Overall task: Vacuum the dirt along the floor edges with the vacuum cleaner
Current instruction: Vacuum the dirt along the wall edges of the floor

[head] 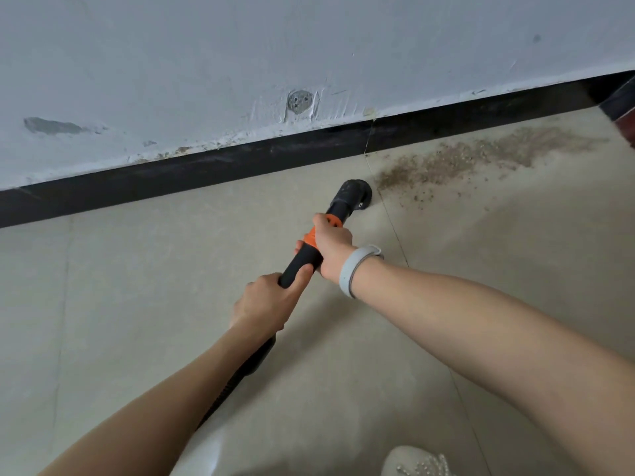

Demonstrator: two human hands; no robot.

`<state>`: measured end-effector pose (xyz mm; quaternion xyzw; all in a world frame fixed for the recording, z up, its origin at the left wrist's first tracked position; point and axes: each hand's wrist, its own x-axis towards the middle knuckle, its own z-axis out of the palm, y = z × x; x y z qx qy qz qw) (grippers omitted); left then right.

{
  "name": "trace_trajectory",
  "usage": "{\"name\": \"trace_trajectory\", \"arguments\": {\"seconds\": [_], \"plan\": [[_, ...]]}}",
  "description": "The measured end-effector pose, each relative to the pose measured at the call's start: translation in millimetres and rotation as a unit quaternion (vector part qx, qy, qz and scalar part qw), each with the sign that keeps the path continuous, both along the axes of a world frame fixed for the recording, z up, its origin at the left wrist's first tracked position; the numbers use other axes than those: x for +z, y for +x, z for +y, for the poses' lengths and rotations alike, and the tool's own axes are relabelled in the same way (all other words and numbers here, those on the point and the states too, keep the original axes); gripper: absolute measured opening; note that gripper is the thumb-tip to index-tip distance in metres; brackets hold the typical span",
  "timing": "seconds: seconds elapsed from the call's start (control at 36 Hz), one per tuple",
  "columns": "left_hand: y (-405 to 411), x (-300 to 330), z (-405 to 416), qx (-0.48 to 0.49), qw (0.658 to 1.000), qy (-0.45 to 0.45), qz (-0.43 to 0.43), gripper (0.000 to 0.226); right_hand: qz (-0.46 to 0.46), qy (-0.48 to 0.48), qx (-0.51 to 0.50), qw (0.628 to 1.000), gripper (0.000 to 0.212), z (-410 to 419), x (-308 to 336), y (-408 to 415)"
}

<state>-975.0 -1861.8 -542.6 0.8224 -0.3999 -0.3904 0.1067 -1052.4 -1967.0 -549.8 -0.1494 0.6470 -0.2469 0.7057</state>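
A black vacuum wand (pixel 304 261) with an orange collar points away from me toward the wall. Its black round nozzle (pixel 350 194) sits on the beige tiled floor, just left of a long streak of brown dirt (pixel 481 156) that runs along the black baseboard (pixel 240 159). My right hand (pixel 331 247) grips the wand at the orange collar, a grey wristband on that wrist. My left hand (pixel 266 302) grips the wand lower down, and the black hose (pixel 240 369) runs back under my left forearm.
A white scuffed wall (pixel 309 46) rises above the baseboard. A dark object (pixel 622 101) stands at the far right edge by the wall. My light shoe (pixel 417 462) shows at the bottom. Bare tiles (pixel 120 286) stretch to the left.
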Motion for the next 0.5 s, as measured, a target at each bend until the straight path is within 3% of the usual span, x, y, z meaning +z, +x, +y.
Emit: {"name": "trace_trajectory", "arguments": {"seconds": [0.17, 0.36, 0.5], "plan": [[16, 3, 30, 0.004, 0.999, -0.006, 0.035, 0.056, 0.045, -0.003, 0.04, 0.998, 0.018, 28, -6, 12], [32, 6, 66, 0.073, 0.997, -0.017, 0.02, 0.064, -0.005, 0.006, 0.102, 0.995, 0.021, 56, 3, 39], [55, 9, 93, 0.093, 0.995, -0.027, -0.014, 0.057, -0.04, -0.016, 0.139, 0.989, 0.027, 86, 14, 60]]}}
